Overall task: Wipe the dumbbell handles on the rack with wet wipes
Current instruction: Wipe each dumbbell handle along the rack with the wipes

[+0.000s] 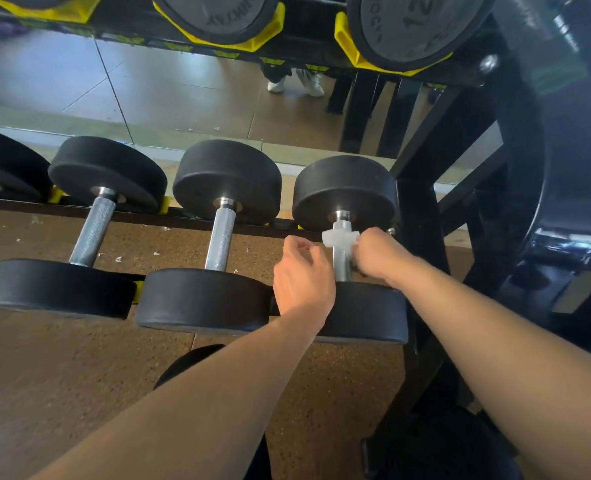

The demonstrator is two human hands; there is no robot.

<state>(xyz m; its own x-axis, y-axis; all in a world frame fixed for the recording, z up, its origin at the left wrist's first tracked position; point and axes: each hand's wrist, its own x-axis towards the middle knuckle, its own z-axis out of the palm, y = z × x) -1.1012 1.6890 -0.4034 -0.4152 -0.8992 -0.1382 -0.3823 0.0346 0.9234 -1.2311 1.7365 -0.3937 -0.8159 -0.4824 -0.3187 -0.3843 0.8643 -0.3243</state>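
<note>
At the right end of the lower rack (pixel 422 216), hard against its black upright, sits the dumbbell (pixel 344 192) I am working on. My right hand (pixel 378 252) pinches a white wet wipe (pixel 337 237) wrapped round the far end of its steel handle (pixel 342 265), just below the far head. My left hand (pixel 302 271) hangs beside the handle with fingers loosely curled; it seems to hold nothing, though my knuckles hide the fingertips. My left wrist covers part of the near head. Left of this dumbbell lie two more dumbbells (pixel 221 220), handles bare. Above it, heavier weights rest in yellow cradles (pixel 347 43).
</note>
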